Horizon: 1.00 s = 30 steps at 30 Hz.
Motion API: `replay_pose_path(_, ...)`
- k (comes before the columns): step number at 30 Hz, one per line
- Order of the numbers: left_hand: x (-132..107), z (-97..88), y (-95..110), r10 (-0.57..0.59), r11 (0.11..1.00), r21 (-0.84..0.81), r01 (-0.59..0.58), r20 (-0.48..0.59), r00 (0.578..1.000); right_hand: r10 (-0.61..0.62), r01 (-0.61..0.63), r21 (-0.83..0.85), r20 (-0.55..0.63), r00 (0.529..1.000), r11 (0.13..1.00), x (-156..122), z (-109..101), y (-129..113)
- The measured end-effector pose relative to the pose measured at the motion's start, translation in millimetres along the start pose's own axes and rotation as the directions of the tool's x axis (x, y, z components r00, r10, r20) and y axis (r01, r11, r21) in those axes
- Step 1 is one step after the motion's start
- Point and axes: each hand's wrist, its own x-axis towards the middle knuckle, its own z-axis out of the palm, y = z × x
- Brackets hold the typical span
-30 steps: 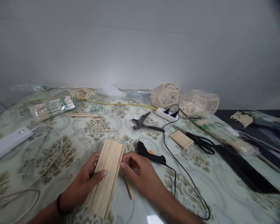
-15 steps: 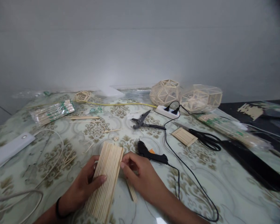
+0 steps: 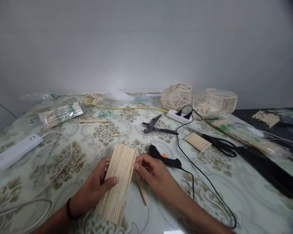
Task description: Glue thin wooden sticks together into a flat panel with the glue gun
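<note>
Clamping the stick panel (image 3: pixel 123 175) along its left edge, the person's left hand (image 3: pixel 95 185) lays its thumb flat across the upper face while the other fingers curl behind, partly hidden. The right hand (image 3: pixel 157 174) is at the opposite edge, in the upper half, with thumb and forefinger drawn close together against the outermost stick; whether they pinch it cannot be told. The panel thus lies between the two hands, slanted, its far end leaning right and its near end toward the person.

Just below the right hand, a few loose sticks (image 3: pixel 143 194) lie on the patterned tabletop (image 3: pixel 161 214). Near its knuckles rests a black glue gun (image 3: pixel 164 158), nozzle pointing away. Beyond that are cutting pliers (image 3: pixel 158 126), and to the right a small wooden panel (image 3: pixel 197 142) beside black-handled scissors (image 3: pixel 219 145). Farther back, a white power strip (image 3: pixel 177 116) sits before two faceted stick frames (image 3: pixel 176 97).
</note>
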Motion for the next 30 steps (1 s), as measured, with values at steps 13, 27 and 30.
replay_pose_path(13,-1,-0.4,5,0.024,1.000,-0.008,-0.024,0.010,1.000,-0.047,0.042,0.101,0.043,0.998,0.994,0,-2,-2)
replay_pose_path(27,3,-12.7,12,-0.021,1.000,-0.022,0.018,-0.117,0.993,-0.037,0.035,0.140,0.009,0.999,0.989,8,-9,7)
replay_pose_path(30,9,-18.2,17,0.017,1.000,-0.003,-0.017,-0.184,0.983,-0.041,0.037,0.160,0.022,0.999,0.986,7,-8,6)
